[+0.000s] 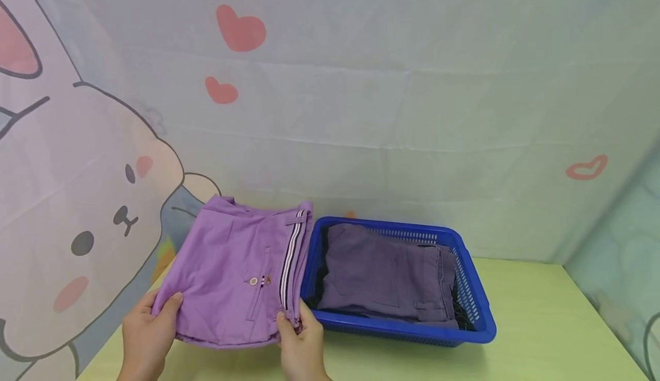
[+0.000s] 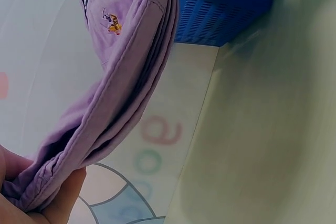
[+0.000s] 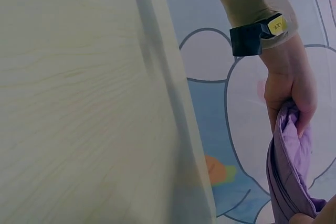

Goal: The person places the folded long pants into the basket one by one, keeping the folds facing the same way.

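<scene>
A folded pair of purple pants is held up above the left part of the table, its striped waistband toward the right. A buttoned pocket faces up. My left hand grips the lower left corner, thumb on top and fingers underneath. At the lower right corner, by the waistband, my right hand pinches the cloth. In the left wrist view the layered lower edge of the pants sags between both hands. Just right of them stands a blue basket with folded dark greyish-purple pants inside.
The pale yellow-green table stretches right of the basket and along the front. Behind it hangs a printed cloth backdrop with hearts and a cartoon rabbit. A dark cable curves at the far right edge.
</scene>
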The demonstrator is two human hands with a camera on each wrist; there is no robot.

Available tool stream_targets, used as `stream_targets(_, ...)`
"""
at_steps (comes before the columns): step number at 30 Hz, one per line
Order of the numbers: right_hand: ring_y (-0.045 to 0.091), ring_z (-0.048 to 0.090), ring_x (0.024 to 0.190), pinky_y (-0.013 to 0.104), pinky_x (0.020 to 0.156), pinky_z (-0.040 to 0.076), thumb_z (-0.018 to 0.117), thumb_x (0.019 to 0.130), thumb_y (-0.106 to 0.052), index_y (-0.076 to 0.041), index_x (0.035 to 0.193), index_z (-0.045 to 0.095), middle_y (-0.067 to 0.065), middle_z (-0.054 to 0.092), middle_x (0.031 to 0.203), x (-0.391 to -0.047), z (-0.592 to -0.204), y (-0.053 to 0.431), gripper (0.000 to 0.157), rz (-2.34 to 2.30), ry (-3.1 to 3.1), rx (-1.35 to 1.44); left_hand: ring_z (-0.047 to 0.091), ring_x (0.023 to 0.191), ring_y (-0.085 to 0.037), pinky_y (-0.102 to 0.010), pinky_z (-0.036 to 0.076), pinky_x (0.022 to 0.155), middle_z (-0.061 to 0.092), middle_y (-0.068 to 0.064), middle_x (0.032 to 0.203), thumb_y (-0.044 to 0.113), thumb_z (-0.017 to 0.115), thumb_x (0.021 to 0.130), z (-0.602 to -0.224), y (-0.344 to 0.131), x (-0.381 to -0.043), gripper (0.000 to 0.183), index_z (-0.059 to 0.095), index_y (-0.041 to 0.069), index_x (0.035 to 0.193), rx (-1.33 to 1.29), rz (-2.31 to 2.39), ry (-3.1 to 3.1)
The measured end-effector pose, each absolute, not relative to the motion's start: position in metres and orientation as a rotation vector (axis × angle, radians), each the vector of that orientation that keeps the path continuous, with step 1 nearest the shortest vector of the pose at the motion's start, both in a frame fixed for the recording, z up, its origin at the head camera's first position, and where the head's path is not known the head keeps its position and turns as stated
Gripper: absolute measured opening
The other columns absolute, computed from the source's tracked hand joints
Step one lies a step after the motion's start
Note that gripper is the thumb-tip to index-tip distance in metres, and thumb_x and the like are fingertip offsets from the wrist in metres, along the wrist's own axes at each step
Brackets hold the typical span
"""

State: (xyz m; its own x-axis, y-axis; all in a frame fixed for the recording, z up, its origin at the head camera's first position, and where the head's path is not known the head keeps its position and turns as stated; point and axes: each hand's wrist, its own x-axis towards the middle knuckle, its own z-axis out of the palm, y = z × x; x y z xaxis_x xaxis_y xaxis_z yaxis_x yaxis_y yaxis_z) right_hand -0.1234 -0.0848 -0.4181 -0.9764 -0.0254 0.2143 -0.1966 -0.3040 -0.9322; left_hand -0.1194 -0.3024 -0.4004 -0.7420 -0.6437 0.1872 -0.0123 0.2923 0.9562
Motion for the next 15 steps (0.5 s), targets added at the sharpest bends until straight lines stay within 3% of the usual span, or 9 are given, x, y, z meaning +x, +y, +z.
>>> stream_targets(4, 0.004, 0.04, 0.047, 0.016, 0.042, 0.036, 0.052, 0.085, 0.0, 0.001, 0.109, 0.056, 0.003, 0.047, 0.066, -0.123, -0.417, -0.083, 0.025, 2.488, -1.731, 0.295, 0.054, 0.069, 0.005, -0.013, 0.047, 0.056, 0.064, 0.012, 0.079, 0.024, 0.061, 0.084, -0.392, -0.295, -0.117, 0.034, 0.062, 0.0, 0.108, 0.603, -1.442, -2.024)
stream_targets(7, 0.007, 0.048, 0.055, 0.018, 0.047, 0.042, 0.051, 0.086, 0.001, 0.003, 0.108, 0.056, 0.009, 0.053, 0.073, -0.123, -0.416, -0.081, 0.023, 2.526, -1.706, 0.291, 0.057, 0.074, 0.002, -0.016, 0.048, 0.058, 0.066, 0.007, 0.085, 0.033, 0.064, 0.081, -0.435, -0.324, -0.139, 0.037, 0.064, 0.009, 0.109, 0.613, -1.409, -2.037)
stream_targets(11, 0.017, 0.059, 0.077, 0.028, 0.064, 0.053, 0.051, 0.086, 0.001, 0.003, 0.116, 0.053, 0.019, 0.058, 0.092, -0.122, -0.414, -0.078, 0.03, 2.614, -1.681, 0.251, 0.059, 0.074, -0.001, -0.017, 0.048, 0.055, 0.067, 0.007, 0.085, 0.035, 0.068, 0.078, -0.468, -0.348, -0.154, 0.038, 0.065, 0.012, 0.108, 0.517, -1.452, -1.99)
stream_targets(15, 0.024, 0.059, 0.089, 0.037, 0.074, 0.052, 0.05, 0.086, 0.002, 0.003, 0.123, 0.048, 0.024, 0.057, 0.101, -0.121, -0.412, -0.075, 0.036, 2.692, -1.623, 0.236, 0.06, 0.072, -0.001, -0.018, 0.049, 0.054, 0.068, 0.006, 0.082, 0.03, 0.068, 0.079, -0.452, -0.336, -0.146, 0.035, 0.065, 0.008, 0.107, 0.493, -1.486, -1.965)
